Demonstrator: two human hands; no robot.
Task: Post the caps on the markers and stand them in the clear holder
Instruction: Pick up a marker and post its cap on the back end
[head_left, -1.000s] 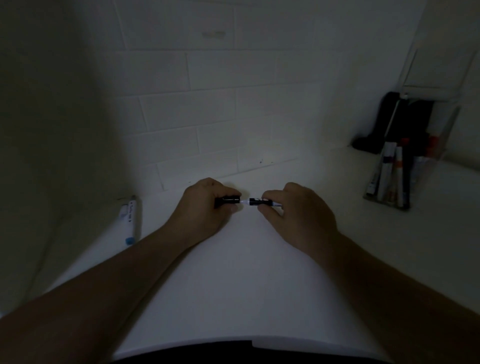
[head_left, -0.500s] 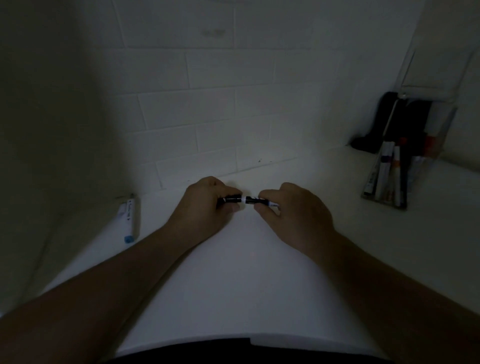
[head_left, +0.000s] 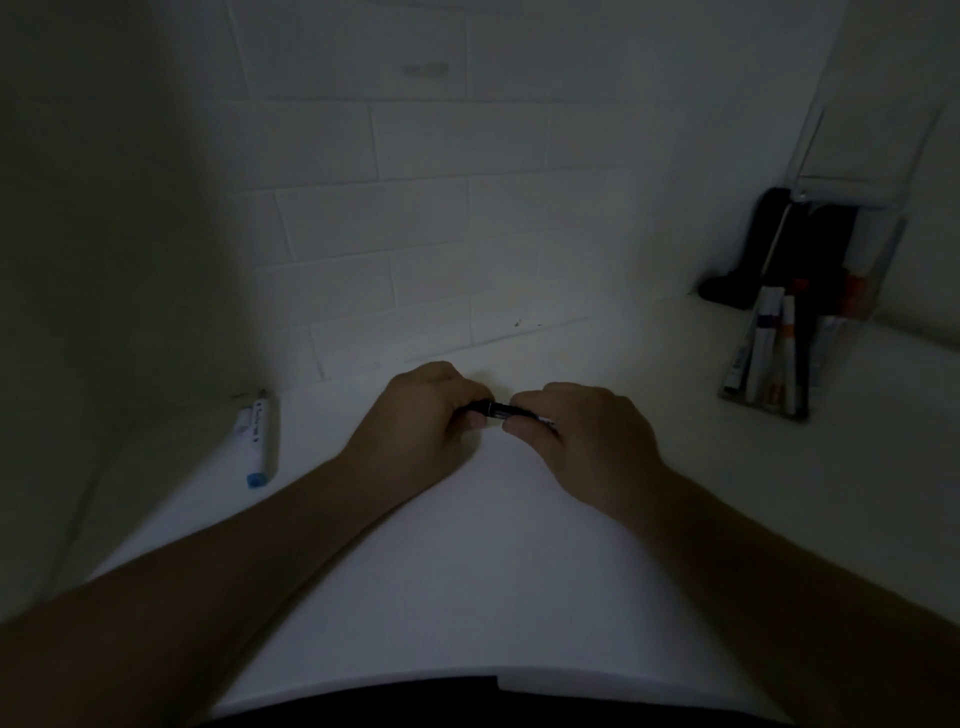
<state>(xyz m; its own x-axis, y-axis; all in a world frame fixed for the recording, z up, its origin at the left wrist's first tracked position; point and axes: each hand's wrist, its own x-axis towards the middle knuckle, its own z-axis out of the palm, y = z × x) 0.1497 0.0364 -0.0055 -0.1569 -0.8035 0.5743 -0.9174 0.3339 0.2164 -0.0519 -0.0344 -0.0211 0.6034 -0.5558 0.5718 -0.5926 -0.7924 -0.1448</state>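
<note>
meanwhile, over the white worktop (head_left: 493, 561), the left hand (head_left: 421, 415) pinches a black cap (head_left: 475, 408) onto the slim black marker (head_left: 506, 412) gripped by the right hand (head_left: 576, 431); pressed askew, it could slip. the clear plastic holder (head_left: 810, 332) stands far right.

A flat white table top (head_left: 467, 561) ran up to a white brick wall (head_left: 457, 218). The light was dim. At nine o'clock a white marker with a blue cap (head_left: 257, 439) lay flat on the table, blue end toward the near edge. At three o'clock, well apart from it, a clear plastic holder (head_left: 836, 332) stood on the table with several markers upright inside. Just behind the holder, at two o'clock, sat a dark shape (head_left: 748, 260), too dim to make out.
</note>
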